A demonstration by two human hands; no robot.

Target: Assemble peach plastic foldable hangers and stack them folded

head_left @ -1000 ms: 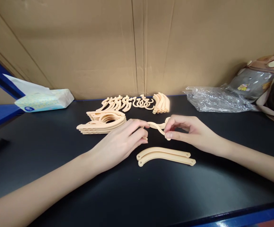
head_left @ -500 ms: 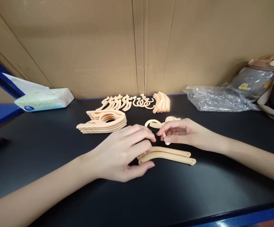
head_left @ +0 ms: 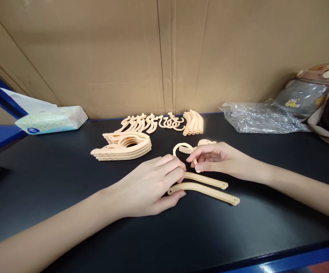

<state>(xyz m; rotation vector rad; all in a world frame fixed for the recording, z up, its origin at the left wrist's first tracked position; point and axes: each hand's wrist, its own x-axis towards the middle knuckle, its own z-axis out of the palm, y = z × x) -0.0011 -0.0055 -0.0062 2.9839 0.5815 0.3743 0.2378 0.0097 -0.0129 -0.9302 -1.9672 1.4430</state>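
My left hand [head_left: 150, 185] rests on the black table [head_left: 67, 197], its thumb and fingers pinching the left end of the nearer of two curved peach plastic arms [head_left: 206, 192]. The other arm [head_left: 206, 180] lies just behind it. My right hand [head_left: 218, 159] holds a peach hook piece [head_left: 184, 147] between thumb and fingers, just above the arms. A stack of assembled peach hangers [head_left: 123, 147] lies to the left of both hands.
A row of hook pieces [head_left: 153, 123] and a bundle of arms [head_left: 194, 123] lie by the cardboard back wall. A tissue pack [head_left: 49, 118] sits at far left. Crumpled clear plastic [head_left: 261, 119] and a bag [head_left: 317, 94] sit at right.
My left hand let go of the hook piece, dropped to the two arms and pulled the nearer one apart from the other. My right hand kept the hook piece and lowered slightly.
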